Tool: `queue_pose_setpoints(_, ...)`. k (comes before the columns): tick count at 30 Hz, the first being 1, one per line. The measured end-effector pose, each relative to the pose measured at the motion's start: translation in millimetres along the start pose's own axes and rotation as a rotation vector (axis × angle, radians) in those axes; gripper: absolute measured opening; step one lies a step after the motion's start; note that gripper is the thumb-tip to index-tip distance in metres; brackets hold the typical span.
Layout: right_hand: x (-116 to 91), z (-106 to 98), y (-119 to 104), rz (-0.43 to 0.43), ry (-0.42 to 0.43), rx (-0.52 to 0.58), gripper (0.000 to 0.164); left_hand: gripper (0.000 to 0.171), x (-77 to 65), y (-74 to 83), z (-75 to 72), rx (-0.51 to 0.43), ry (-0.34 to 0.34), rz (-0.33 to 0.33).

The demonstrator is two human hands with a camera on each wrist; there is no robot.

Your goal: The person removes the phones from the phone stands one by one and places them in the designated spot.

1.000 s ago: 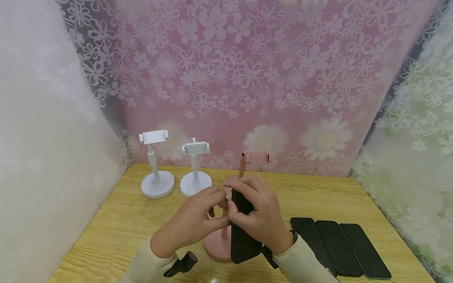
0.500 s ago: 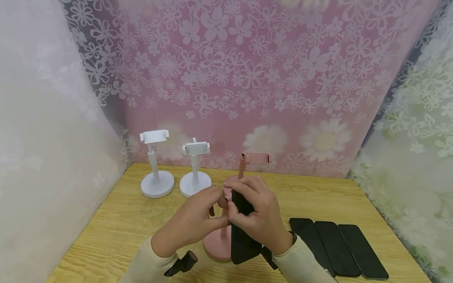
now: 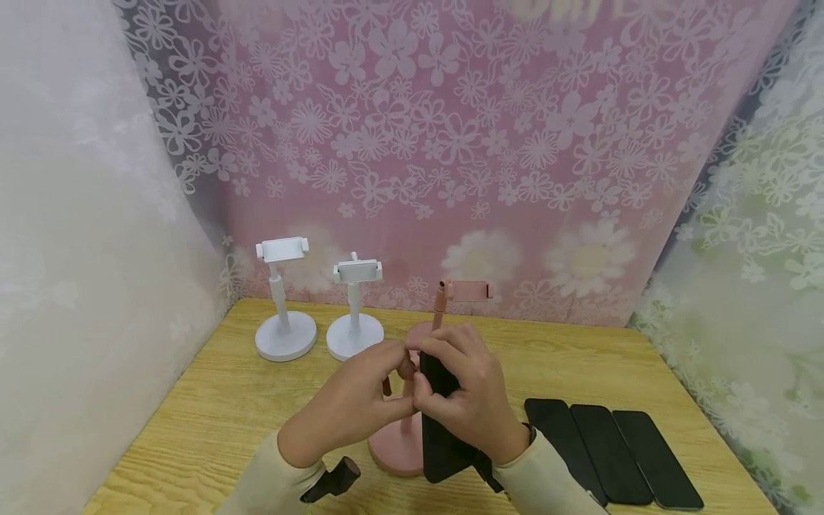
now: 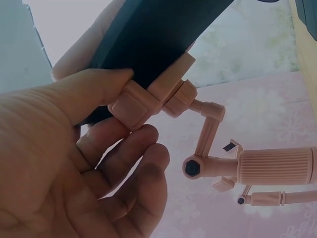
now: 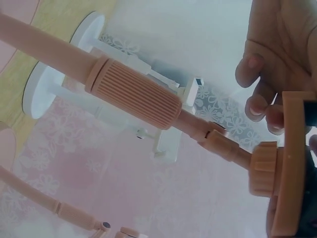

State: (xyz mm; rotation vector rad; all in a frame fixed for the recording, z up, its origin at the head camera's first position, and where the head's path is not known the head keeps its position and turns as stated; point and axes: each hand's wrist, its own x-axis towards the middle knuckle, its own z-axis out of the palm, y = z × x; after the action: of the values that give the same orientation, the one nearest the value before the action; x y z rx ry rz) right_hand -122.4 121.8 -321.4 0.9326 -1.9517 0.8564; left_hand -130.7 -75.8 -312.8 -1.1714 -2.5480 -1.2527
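Observation:
In the head view my right hand (image 3: 473, 390) grips a black smartphone (image 3: 444, 450) by its upper part, over the near pink phone stand (image 3: 394, 450). My left hand (image 3: 350, 393) pinches the stand's clamp at the phone's left edge. In the left wrist view the thumb lies on the square end of the pink clamp (image 4: 131, 106), with fingers curled beneath it. The phone (image 4: 153, 39) sits against the clamp there. From the right wrist, the clamp's back (image 5: 290, 173), its knob (image 5: 263, 171) and the ribbed collar (image 5: 136, 94) of the pole show.
Two white phone stands (image 3: 285, 336) (image 3: 354, 336) stand at the back left. Behind my hands is a second pink stand (image 3: 439, 307) with its holder turned right. Three black phones (image 3: 611, 454) lie side by side at the right on the wooden table (image 3: 212, 415). Floral cloth (image 3: 386, 143) hangs behind.
The right hand's fingertips and the phone's top have shifted down very slightly. The left hand keeps its pinch on the clamp, and the stands stay in place.

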Motion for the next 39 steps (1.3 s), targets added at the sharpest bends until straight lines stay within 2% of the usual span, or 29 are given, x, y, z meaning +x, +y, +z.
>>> queue_pose_setpoints(4, -1, 1, 1, -0.041, 0.032, 0.005, 0.026, 0.019, 0.0, 1.5, 0.7, -0.012, -0.004, -0.012)
queue_pose_setpoints(8, -2, 1, 3, -0.073, 0.064, 0.060, 0.026, 0.018, 0.0, 2.5, 1.4, -0.029, -0.008, -0.023)
queue_pose_setpoints(19, -5, -5, 5, -0.117, 0.079, 0.346, 0.037, 0.025, -1.0, 3.3, 0.9, -0.071, -0.013, -0.047)
queue_pose_setpoints(26, -4, -7, 2, -0.140, 0.057, 0.324, 0.032, 0.025, -1.2, 3.2, 0.8, -0.084, -0.017, -0.043)
queue_pose_setpoints(31, -3, -8, 0, -0.152, 0.013, 0.241, 0.024, 0.022, -1.4, 2.7, 1.0, -0.061, -0.020, -0.052)
queue_pose_setpoints(35, -2, -9, -1, -0.158, -0.022, 0.192, 0.024, 0.021, -1.4, 3.0, 0.5, -0.059, -0.028, -0.072)
queue_pose_setpoints(39, -3, -10, -4, -0.230, -0.009, 0.153, 0.025, 0.019, -1.1, 3.0, -0.1, -0.068, -0.037, -0.084)
